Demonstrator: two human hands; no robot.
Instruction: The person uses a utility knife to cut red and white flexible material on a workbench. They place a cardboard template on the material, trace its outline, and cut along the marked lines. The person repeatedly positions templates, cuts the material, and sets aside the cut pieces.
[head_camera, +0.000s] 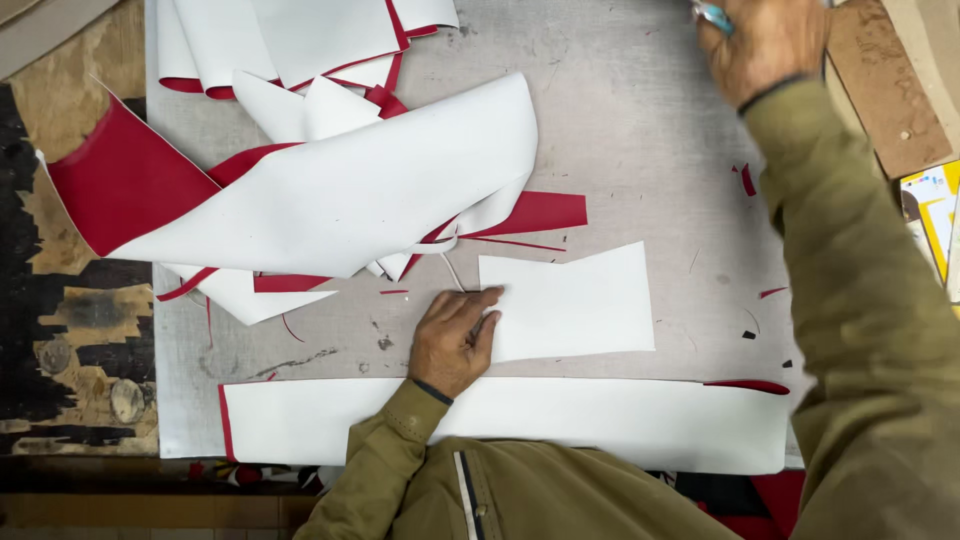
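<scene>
Pressing flat on a grey cutting mat (620, 110), left hand (455, 340) open with fingers spread, fingertips (488, 296) resting on the near-left edge of a small white cut piece (575, 300) lying at the centre of the mat. Reaching away to the far right corner, right hand (765, 45), partly cut off by the top of the frame and blurred, closing around something with a bit of pale blue (712, 14) showing; impossible to tell what it is gripping. Lying just below the left hand along the mat's near edge, a long white strip (600, 420) with a thin red rim, the olive-green sleeve (385, 455) crossing over it. Spreading across the upper left of the mat, a large sheet (340, 190), white on one face and red on the other, curling over loose offcuts (300, 40). Scattering over the mat, thin red slivers (748, 180). Showing at the left, a worn, paint-stained wooden bench (70, 330); at the far right, a brown board (885, 85).
</scene>
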